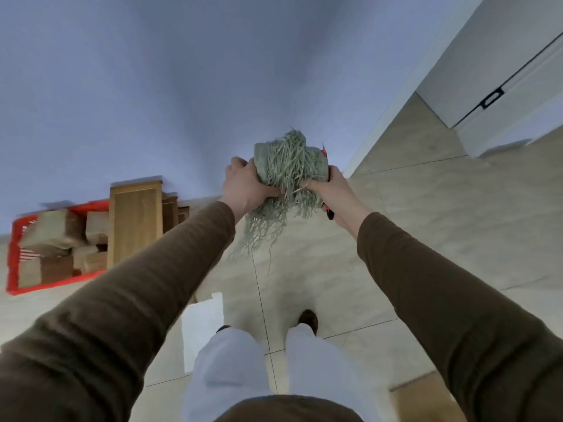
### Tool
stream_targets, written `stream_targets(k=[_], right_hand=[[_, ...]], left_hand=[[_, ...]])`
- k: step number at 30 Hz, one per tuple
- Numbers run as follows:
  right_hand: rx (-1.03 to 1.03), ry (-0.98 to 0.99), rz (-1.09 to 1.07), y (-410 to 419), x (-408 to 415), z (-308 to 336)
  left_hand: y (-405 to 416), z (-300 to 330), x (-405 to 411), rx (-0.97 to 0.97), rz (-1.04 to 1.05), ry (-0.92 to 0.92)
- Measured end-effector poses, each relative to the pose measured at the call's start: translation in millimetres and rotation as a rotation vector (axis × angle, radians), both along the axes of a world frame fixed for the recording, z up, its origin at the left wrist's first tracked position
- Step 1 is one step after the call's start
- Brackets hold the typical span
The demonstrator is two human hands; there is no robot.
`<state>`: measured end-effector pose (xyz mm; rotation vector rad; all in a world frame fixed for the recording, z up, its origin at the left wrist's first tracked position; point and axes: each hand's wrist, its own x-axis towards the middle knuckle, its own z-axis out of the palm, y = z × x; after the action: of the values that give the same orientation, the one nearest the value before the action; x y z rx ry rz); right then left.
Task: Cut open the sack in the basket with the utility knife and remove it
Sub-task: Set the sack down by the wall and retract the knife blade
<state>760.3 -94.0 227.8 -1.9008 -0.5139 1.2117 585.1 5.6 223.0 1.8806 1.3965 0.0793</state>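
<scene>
A crumpled green woven sack (289, 166) with frayed strands hanging down is held up in front of me, above the tiled floor. My left hand (246, 187) grips its left side. My right hand (330, 190) grips its right side together with a red utility knife (328, 212); the knife's red ends show above and below that hand. The red basket (12, 260) stands on the floor at the left, against the wall, filled with several wooden blocks (54, 233).
A wooden stepped stand (135, 220) sits right of the basket by the blue-grey wall. A white door and frame (502, 95) are at the upper right. A white sheet (202, 321) lies on the floor by my feet (308, 320).
</scene>
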Motion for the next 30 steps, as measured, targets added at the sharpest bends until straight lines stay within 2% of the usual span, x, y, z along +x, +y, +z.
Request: stream_targets(k=[4, 6, 10, 18, 21, 25, 30], right_hand=[[-0.004, -0.032, 0.108, 27, 39, -28], [0.014, -0.075, 0.168, 44, 51, -45], [0.001, -0.17, 0.238, 72, 72, -90], [-0.151, -0.038, 0.335, 119, 121, -186], [-0.19, 0.068, 0.405, 131, 136, -234], [-0.236, 0.176, 0.485, 140, 151, -293], [-0.293, 0.222, 0.39, 149, 163, -396]], left_hand=[[17, -18, 28, -0.029, 0.026, 0.051], [26, -34, 40, -0.091, 0.111, -0.081], [43, -73, 63, -0.383, 0.315, -0.427], [65, -186, 99, -0.761, 0.494, -0.761], [71, -239, 109, -0.784, 0.576, -0.813], [82, -323, 122, -0.717, 0.66, -0.789], [90, -429, 132, -0.648, 0.608, -0.704]])
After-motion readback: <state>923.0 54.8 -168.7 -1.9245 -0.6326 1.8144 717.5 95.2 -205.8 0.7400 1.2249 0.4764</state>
